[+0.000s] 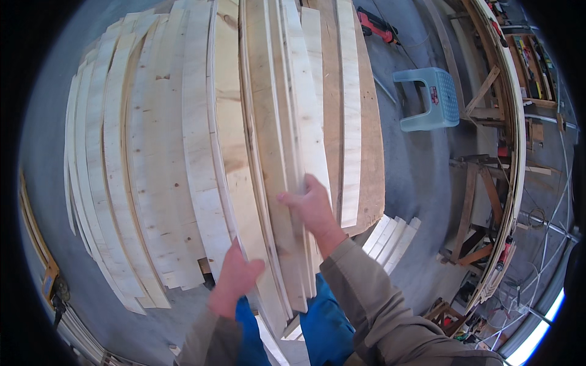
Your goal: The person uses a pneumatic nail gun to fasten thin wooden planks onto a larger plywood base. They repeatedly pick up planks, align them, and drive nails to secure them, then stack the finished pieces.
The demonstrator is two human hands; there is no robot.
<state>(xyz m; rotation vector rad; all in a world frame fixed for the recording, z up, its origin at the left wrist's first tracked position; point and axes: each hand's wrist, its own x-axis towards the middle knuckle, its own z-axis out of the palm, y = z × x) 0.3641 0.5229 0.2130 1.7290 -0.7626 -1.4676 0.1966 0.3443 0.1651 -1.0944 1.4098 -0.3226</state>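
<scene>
Several long pale wooden boards [273, 171] lie side by side in front of me, their near ends reaching toward my legs. At their left edge my left hand [237, 276] grips the leftmost plank [251, 216], thumb on top. Its remaining fingers are partly hidden along the edge. My right hand [312, 210] is farther forward, closed on the right edge of the bunch with its thumb across the top face. That hand is slightly blurred. Beneath and around these boards spreads a wide layer of similar planks [165, 134], some with knots.
A brown wooden sheet [370, 146] lies under the planks at right. Beyond it a light blue plastic stool [434, 100] stands on the grey floor, near a red and black power tool [377, 25]. Short pale offcuts [390, 241] lie at right. Wooden racks [482, 201] line the right side.
</scene>
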